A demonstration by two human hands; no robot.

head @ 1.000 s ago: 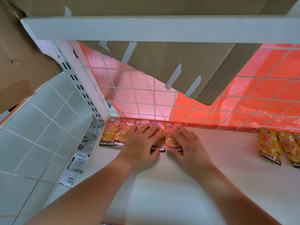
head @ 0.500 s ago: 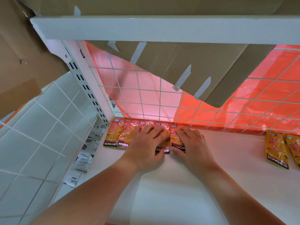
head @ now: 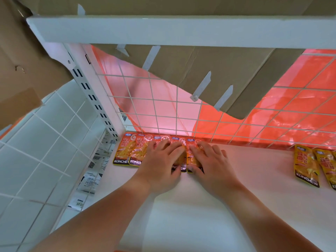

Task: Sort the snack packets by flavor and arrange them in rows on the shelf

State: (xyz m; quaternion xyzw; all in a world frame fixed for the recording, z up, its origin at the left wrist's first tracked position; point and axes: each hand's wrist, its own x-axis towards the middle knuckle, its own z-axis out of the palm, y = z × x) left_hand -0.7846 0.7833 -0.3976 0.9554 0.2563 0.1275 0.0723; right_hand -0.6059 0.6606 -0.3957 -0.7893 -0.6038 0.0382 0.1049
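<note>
Several orange-red snack packets (head: 127, 151) lie side by side in a row at the back left of the white shelf (head: 181, 224), against the wire grid. My left hand (head: 160, 166) lies flat with spread fingers on the middle packets. Beside it, my right hand (head: 211, 164) presses flat on the rightmost packet of the row; its thumb touches that packet's lower edge. Both hands hide much of the packets beneath them. Two yellow packets (head: 305, 166) lie apart at the far right of the shelf.
A white wire grid (head: 181, 113) with red plastic sheet behind backs the shelf. A cardboard sheet (head: 227, 70) hangs down under the upper shelf board (head: 181, 30). A slotted upright (head: 94, 99) stands at the left, with tiled floor and printed papers (head: 91, 179) below.
Both hands stay flat on the packet row with barely any shift. The view has moved a little, so the row sits slightly further right in the frame.
</note>
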